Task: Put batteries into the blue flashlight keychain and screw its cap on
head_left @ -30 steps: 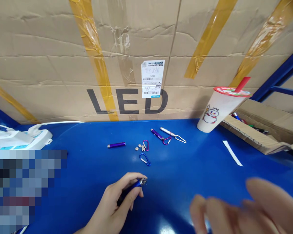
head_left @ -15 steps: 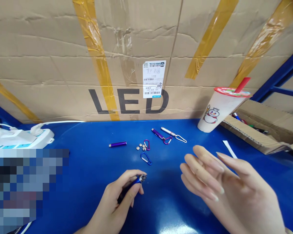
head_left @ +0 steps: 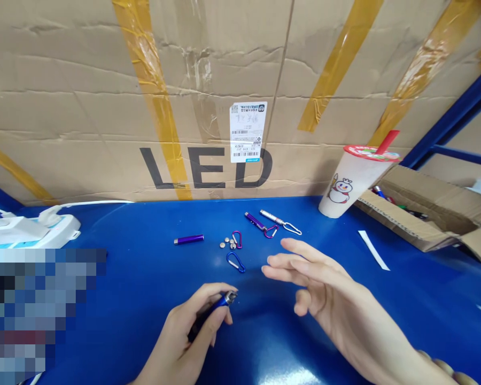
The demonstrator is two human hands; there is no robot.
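Note:
My left hand (head_left: 194, 326) is closed around a slim blue penlight (head_left: 223, 302), its silver end pointing up and to the right past the thumb. Over the table at right, my right hand (head_left: 316, 283) has its fingers apart and holds nothing. A blue carabiner clip (head_left: 235, 262) lies beyond the left hand. Behind it are a purple-pink carabiner clip (head_left: 237, 240) and several small button cells (head_left: 226, 240). A purple tube (head_left: 188, 239) rests to their left. Farther back lie a purple penlight (head_left: 255, 221) and a silver penlight (head_left: 271, 216), each with a clip.
A tall drink cup (head_left: 355, 179) with a red straw stands at back right, beside an open cardboard box (head_left: 425, 235). A white strip (head_left: 373, 250) lies before them. The power strip (head_left: 64, 227) is at left; a large carton (head_left: 208, 107) forms the back wall.
My right hand has moved left toward my left hand and turned, its fingers now pointing left. My left hand keeps its grip on the blue penlight. The view has shifted slightly.

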